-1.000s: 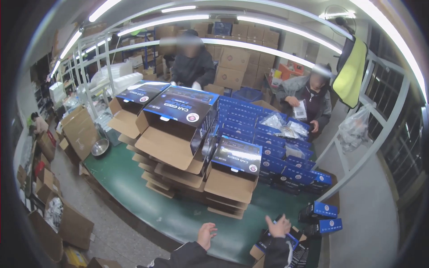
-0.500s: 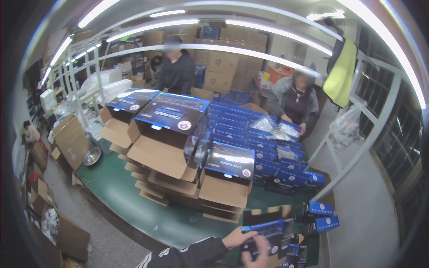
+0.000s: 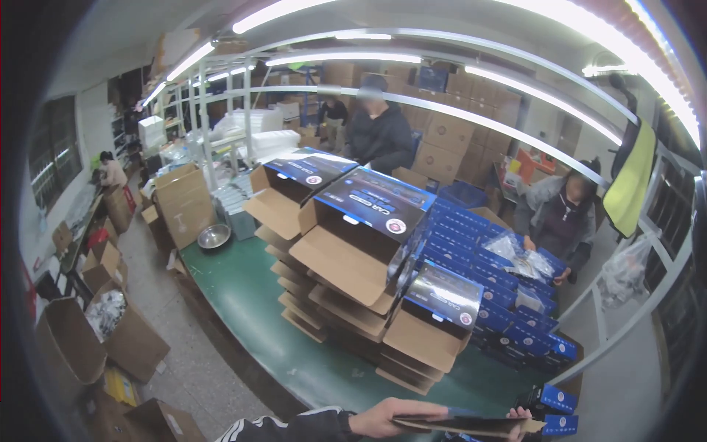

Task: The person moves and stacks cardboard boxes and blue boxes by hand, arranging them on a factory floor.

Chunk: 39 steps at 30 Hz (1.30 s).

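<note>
My left hand (image 3: 390, 417), at the end of a black sleeve with white stripes, grips the left end of a thin printed carton (image 3: 468, 425). The carton appears nearly edge-on, with brown cardboard along its rim and a dark printed side. Around its right end curl the fingers of my right hand (image 3: 521, 423); the rest of that hand is mostly hidden. Just beyond the carton, a stack of open-ended boxes stands on the green table (image 3: 243, 313). Its nearest column is topped by a black and blue box (image 3: 444, 293) with brown flaps hanging toward me.
Rows of blue boxes (image 3: 515, 295) fill the table's right side, with plastic bags (image 3: 526, 258) on top. Two small boxes (image 3: 558, 399) stand near my right hand. A metal bowl (image 3: 213, 236) sits at the left edge. A co-worker (image 3: 560, 214) handles items opposite; a metal frame post (image 3: 626, 302) rises right.
The carton has turned from showing its printed face to nearly edge-on. My right hand has moved to its right end. The camera view has swung left, shifting everything rightward.
</note>
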Tool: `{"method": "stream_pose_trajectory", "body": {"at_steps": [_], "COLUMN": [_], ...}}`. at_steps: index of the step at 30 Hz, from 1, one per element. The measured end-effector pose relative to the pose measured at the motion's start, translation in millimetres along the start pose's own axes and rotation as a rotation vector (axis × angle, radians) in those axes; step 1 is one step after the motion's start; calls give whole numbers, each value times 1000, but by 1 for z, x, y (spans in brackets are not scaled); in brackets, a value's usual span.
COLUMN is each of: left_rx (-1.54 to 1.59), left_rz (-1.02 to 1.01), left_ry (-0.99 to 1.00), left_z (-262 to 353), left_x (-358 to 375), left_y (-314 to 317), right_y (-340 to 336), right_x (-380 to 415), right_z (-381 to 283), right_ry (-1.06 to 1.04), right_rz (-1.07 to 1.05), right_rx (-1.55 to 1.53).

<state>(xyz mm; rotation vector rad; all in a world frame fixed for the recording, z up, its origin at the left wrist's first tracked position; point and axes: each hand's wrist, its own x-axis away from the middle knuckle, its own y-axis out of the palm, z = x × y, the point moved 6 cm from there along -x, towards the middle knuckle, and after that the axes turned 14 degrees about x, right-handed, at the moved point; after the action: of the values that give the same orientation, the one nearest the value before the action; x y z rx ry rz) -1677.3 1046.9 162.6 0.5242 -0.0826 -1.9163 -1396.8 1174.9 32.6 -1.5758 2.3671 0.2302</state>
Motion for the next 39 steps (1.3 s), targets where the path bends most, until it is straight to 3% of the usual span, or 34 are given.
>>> {"method": "stream_pose_trajectory", "body": {"at_steps": [3,5,6,8,9,12,14,18,20,21,23,27,30,32,36,39], "left_rx": [-136,-177,-191,-280,-307,-433,-439,-545,-573,-580,-446,-439,-516,-500,-589,-607], "left_rz": [351,616,687,869,918,897,742,684,712,718,727,777,738,727,739,776], "left_ry": [226,456,516,505,504,683,671,592,517,496,386,362,405,329,260,242], "left_z": [26,33,38,52,56,64,68,74,79,80,74,69,73,73,72,67], "left_x": [12,29,35,48,53,64,66,74,75,77,82,85,89,92,94,93], "left_y": [-11,-28,-31,-29,-29,-25,-22,-10,-13,-14,-24,-28,-34,-37,-39,-43], "right_y": [38,86,97,105,105,102,104,107,111,110,107,115,119,125,136,142], "right_x": [4,15,24,47,55,56,42,50,64,68,69,74,78,85,96,92], "right_z": [-3,-31,-46,-101,-117,-134,-113,-136,-177,-184,-181,-183,-204,-224,-217,-198], "right_ry": [-78,155,208,47,9,-121,-405,-733,-523,-465,-540,-439,-500,-214,-7,-92], "right_rz": [-431,-764,-846,-796,-781,-603,-458,-344,-723,-815,-860,-798,-897,-920,-912,-771], "right_rx": [-142,523,691,117,-30,-181,-170,36,117,138,7,31,82,360,517,604]}}
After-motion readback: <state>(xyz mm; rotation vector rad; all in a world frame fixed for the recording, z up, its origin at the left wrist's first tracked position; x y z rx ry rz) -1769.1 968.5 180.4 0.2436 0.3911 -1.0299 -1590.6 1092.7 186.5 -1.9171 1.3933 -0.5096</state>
